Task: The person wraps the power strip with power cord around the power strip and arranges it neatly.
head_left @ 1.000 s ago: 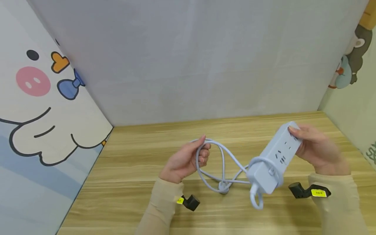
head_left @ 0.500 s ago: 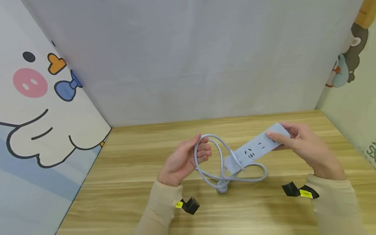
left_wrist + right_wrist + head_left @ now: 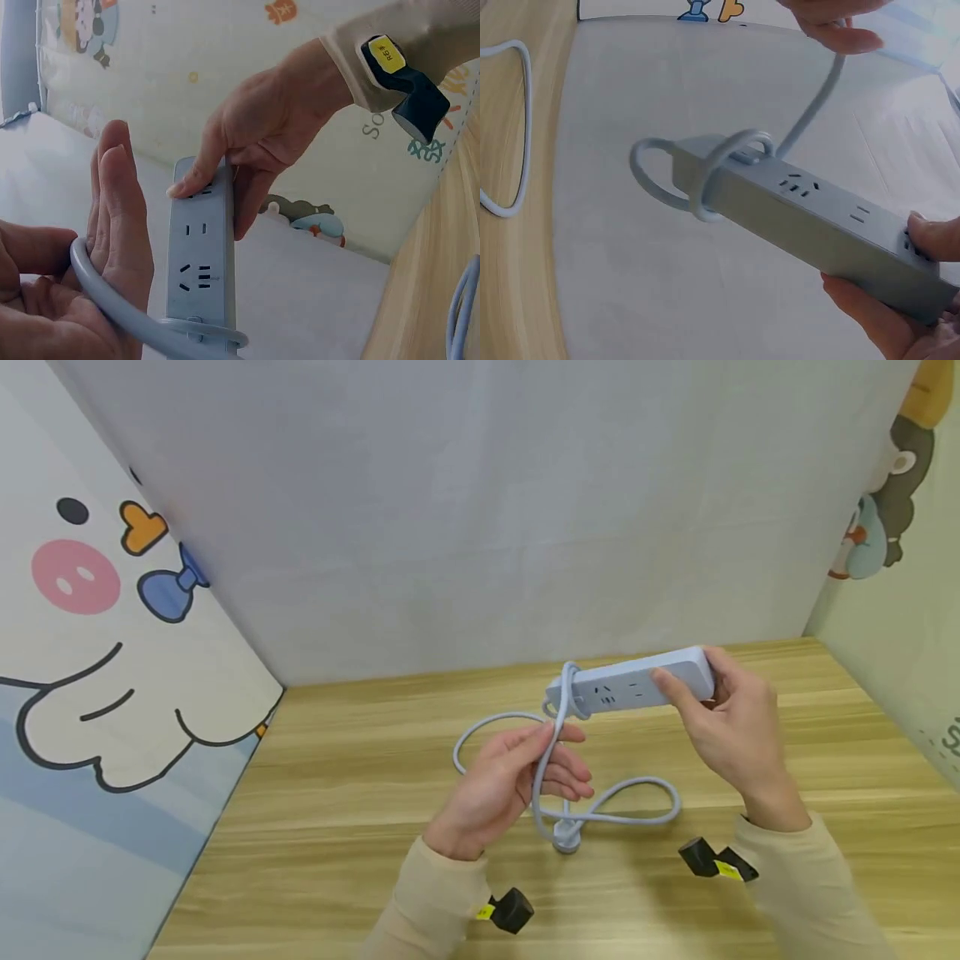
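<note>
My right hand [image 3: 731, 735] grips the right end of a white power strip [image 3: 637, 681], thumb on the socket face and fingers behind. The strip is raised above the table, tilted slightly, its sockets facing me. Its cord [image 3: 727, 161] loops once round the strip near the switch end. My left hand [image 3: 517, 777] pinches the cord between thumb and index finger just below that end, the other fingers loosely extended; in the left wrist view the cord [image 3: 112, 304] crosses the palm. The plug [image 3: 567, 835] lies on the table below, beside loose cord curves.
A wood-grain table [image 3: 337, 860] lies beneath, with a pale cloth backdrop [image 3: 487, 527] behind it. Cartoon-printed panels stand left [image 3: 75, 693] and right [image 3: 900, 635]. Small black cameras are strapped to both wrists.
The power strip swung from steeply tilted to nearly level, moving left and away. The left hand moved right toward the strip's cord end; the right hand moved left. The cord loop round the strip is tighter than half a second ago.
</note>
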Available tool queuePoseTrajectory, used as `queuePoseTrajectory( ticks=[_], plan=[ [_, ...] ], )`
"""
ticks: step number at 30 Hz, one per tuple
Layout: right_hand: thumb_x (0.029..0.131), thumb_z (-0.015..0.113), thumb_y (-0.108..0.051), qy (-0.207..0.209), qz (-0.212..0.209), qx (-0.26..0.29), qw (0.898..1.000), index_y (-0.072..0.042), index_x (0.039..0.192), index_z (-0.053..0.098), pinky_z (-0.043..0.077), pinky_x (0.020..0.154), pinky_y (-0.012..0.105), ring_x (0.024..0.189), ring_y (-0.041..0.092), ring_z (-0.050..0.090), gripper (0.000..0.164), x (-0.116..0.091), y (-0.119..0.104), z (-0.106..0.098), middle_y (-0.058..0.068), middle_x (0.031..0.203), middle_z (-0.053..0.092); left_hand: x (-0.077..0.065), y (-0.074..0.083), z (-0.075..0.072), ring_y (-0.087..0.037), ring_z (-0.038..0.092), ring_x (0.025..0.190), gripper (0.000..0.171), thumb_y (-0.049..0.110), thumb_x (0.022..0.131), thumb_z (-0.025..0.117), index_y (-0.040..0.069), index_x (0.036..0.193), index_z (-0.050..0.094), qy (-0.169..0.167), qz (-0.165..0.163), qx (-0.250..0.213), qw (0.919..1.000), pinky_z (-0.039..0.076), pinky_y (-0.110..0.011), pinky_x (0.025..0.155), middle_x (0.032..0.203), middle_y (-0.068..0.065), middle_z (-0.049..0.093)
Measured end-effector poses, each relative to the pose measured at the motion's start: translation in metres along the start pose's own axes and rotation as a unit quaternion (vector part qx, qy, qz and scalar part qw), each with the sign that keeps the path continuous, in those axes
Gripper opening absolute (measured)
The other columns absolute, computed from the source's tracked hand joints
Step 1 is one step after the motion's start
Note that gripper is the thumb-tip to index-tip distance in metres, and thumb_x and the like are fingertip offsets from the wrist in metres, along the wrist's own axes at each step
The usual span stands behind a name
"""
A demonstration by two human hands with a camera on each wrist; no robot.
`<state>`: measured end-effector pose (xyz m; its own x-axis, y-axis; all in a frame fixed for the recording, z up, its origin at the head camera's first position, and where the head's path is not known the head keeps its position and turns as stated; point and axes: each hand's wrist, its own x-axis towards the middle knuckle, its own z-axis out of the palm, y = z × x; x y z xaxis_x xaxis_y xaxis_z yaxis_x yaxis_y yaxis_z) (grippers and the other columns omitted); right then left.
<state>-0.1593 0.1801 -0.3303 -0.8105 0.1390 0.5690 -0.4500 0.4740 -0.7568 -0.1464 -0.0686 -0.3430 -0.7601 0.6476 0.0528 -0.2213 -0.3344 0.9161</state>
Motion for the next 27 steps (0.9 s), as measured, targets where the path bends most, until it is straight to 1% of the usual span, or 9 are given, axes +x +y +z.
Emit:
queuePoseTrajectory(
  ticks=[2,4,7,9,11,19,22,25,27],
  plan=[
    [0.093,0.073,-0.006,0.024,0.014,0.033,0.999,0.007,0.108,0.067,0.047,0.052,0.009,0.067,-0.005,0.062,0.02,0.001,0.002,0.003,-0.023,0.089,0.068,0.0,-0.001,0.002,-0.012,0.075,0.082,0.042,0.027,0.112,0.038,-0.009,0.129,0.053,-0.008,0.0,0.011,0.9999,0.061,-0.027,0.078,0.089,0.001,0.075],
    [0.094,0.07,-0.004,0.052,0.035,0.086,0.994,0.01,0.111,0.065,0.055,0.062,0.01,0.076,-0.004,0.068,0.022,0.002,0.004,0.006,-0.017,0.092,0.07,-0.001,-0.001,0.004,-0.012,0.075,0.082,0.046,0.027,0.112,0.037,-0.012,0.131,0.05,-0.016,-0.002,0.022,0.9996,0.061,-0.027,0.078,0.089,0.002,0.075],
    [0.094,0.068,0.001,0.092,0.054,0.178,0.978,0.009,0.112,0.065,0.059,0.075,0.018,0.09,0.002,0.073,0.02,0.003,0.007,0.009,-0.006,0.096,0.071,0.0,-0.002,0.006,-0.012,0.075,0.082,0.047,0.028,0.112,0.036,-0.013,0.132,0.049,-0.022,-0.005,0.03,0.9993,0.061,-0.027,0.077,0.088,0.003,0.075],
    [0.093,0.069,0.002,0.113,0.052,0.219,0.968,0.005,0.11,0.067,0.059,0.076,0.021,0.091,0.006,0.074,0.017,0.003,0.007,0.011,0.0,0.096,0.072,0.001,-0.002,0.006,-0.012,0.075,0.082,0.048,0.028,0.112,0.036,-0.014,0.133,0.049,-0.024,-0.003,0.036,0.9991,0.061,-0.027,0.077,0.088,0.003,0.075],
    [0.092,0.07,0.001,0.123,0.044,0.234,0.963,0.0,0.108,0.069,0.059,0.076,0.021,0.091,0.008,0.074,0.016,0.003,0.007,0.012,0.002,0.096,0.072,0.002,-0.002,0.007,-0.012,0.075,0.082,0.048,0.028,0.112,0.037,-0.013,0.134,0.049,-0.027,-0.001,0.043,0.9987,0.061,-0.027,0.077,0.089,0.003,0.075],
    [0.094,0.069,-0.002,0.141,0.04,0.21,0.967,-0.012,0.105,0.069,0.059,0.075,0.02,0.091,0.007,0.074,0.015,0.0,0.009,0.016,0.0,0.096,0.071,0.002,-0.006,0.016,-0.015,0.075,0.078,0.044,0.032,0.111,0.042,-0.001,0.134,0.058,-0.019,-0.021,0.095,0.9951,0.06,-0.029,0.076,0.087,-0.001,0.072],
    [0.093,0.069,0.0,0.14,0.022,0.186,0.972,-0.004,0.106,0.069,0.059,0.073,0.017,0.088,0.004,0.073,0.013,-0.001,0.011,0.02,-0.003,0.096,0.071,0.001,-0.007,0.021,-0.009,0.066,0.062,0.04,0.029,0.111,0.042,0.0,0.132,0.06,-0.016,0.006,0.13,0.9914,0.055,-0.024,0.063,0.081,-0.004,0.066],
    [0.09,0.071,0.004,0.133,-0.017,0.145,0.98,0.009,0.107,0.067,0.056,0.066,0.011,0.081,0.0,0.07,0.018,-0.003,0.014,0.026,-0.009,0.093,0.071,0.001,-0.009,0.026,-0.007,0.049,0.048,0.037,0.022,0.111,0.041,-0.005,0.126,0.06,-0.034,0.054,0.165,0.9842,0.043,-0.021,0.049,0.074,-0.012,0.059],
    [0.089,0.072,0.004,0.129,-0.033,0.128,0.983,0.013,0.108,0.065,0.053,0.062,0.009,0.078,-0.001,0.068,0.022,-0.003,0.015,0.029,-0.012,0.092,0.07,0.0,-0.01,0.027,-0.008,0.041,0.044,0.036,0.021,0.111,0.041,-0.007,0.124,0.06,-0.046,0.071,0.177,0.9806,0.036,-0.021,0.045,0.072,-0.016,0.055]
  ],
)
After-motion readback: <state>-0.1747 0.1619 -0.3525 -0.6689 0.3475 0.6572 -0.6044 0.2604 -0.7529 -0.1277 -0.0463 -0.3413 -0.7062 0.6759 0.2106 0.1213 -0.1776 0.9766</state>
